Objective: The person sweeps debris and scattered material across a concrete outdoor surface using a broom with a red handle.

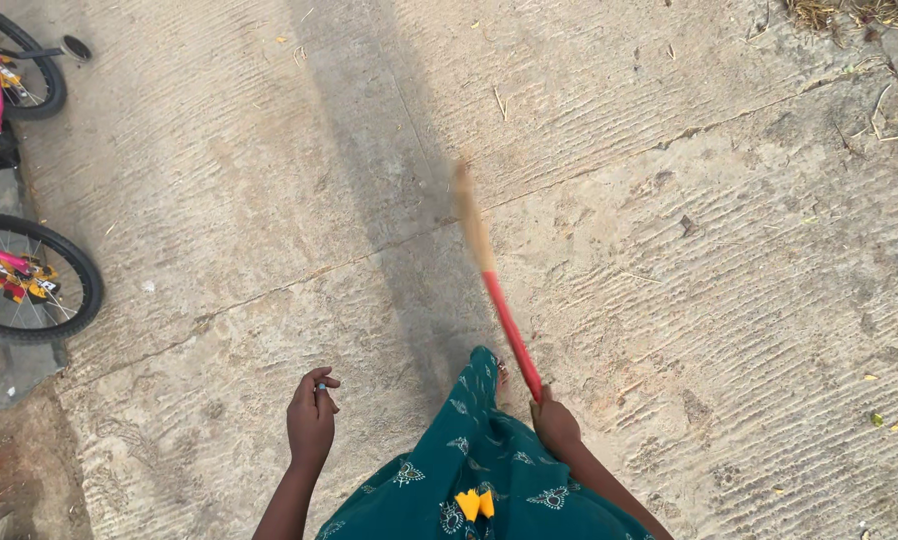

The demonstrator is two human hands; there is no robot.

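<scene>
Two hands: right hand (555, 424) grip clamped on red-handled broom (501, 305); left hand (311, 418) loosely curled, holding nothing, above concrete ground (729, 270).

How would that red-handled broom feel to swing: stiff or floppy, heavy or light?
Probably light: the right hand alone holds the broom by its thin red handle. The handle looks straight, so likely stiff. The pale bristle end is blurred, so it may flex against the concrete ground.

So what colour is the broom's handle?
Red, on the broom handle in the right hand; seen in the head view.
</scene>
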